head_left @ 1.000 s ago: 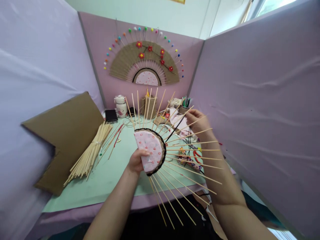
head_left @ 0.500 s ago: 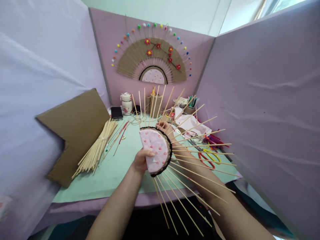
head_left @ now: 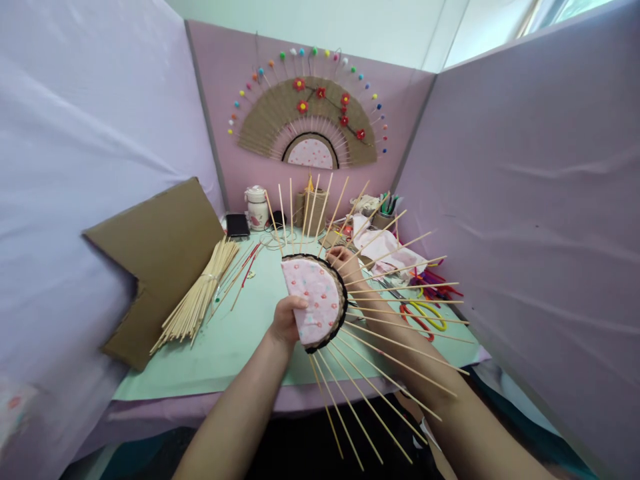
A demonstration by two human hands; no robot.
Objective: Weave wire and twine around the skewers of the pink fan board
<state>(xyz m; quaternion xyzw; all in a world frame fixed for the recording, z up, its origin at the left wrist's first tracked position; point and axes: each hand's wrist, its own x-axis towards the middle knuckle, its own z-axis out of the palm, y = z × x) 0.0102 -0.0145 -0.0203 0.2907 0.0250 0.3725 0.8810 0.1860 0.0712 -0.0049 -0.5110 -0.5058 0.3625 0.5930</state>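
our left hand (head_left: 286,321) is clamped on the pink half-circle (head_left: 314,298) of the fan frame, held up over the green table (head_left: 235,347). our right hand (head_left: 344,260) pinches at its rim behind the sticks (head_left: 400,347) — sticks are all in, but no covering yet, unlike the finished fan (head_left: 309,123) on the wall.

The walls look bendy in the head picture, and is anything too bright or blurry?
Head view: the wide lens bows the purple walls outward; daylight glares white at the window top right; the half-made fan in the left hand is sharp; light is soft, with faint shadows on the green table.
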